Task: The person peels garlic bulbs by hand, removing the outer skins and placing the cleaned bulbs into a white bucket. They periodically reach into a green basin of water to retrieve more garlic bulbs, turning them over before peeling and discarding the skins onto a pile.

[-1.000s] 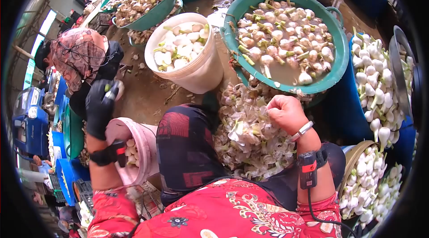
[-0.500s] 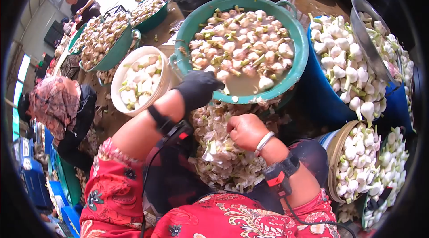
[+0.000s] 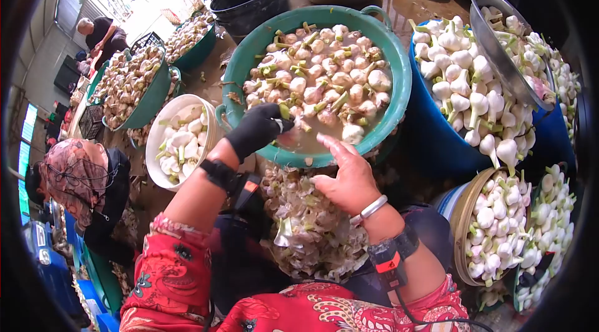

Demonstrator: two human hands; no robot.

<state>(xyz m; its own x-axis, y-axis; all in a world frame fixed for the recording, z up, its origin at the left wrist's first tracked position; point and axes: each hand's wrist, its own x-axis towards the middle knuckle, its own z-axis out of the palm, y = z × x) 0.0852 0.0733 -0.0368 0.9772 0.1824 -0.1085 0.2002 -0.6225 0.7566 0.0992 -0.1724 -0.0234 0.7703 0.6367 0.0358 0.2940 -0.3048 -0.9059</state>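
A round green tub (image 3: 402, 95) of murky water holds many garlic bulbs (image 3: 327, 61) with short cut stems. My left hand (image 3: 259, 132), in a black glove, reaches over the tub's near-left rim. Its fingers are curled low at the water beside the bulbs; I cannot tell what they hold. My right hand (image 3: 349, 176) is bare, with a bracelet at the wrist. It is held open at the near rim, fingers stretched toward the water and thumb apart. Below it is a big heap of papery garlic skins (image 3: 312, 226), in front of my lap.
At left stands a white bucket (image 3: 215, 123) of peeled garlic. To the right are a blue barrel (image 3: 430, 120) of clean bulbs, a metal basin (image 3: 499, 39) leaning on it, and a filled bucket (image 3: 458, 207). A black tub (image 3: 249, 4) stands behind. A person (image 3: 81, 182) sits at left.
My left hand has moved slightly left and down at the tub. My right hand has risen from over the skins to the rim, its fingers opening out. The view has shifted.
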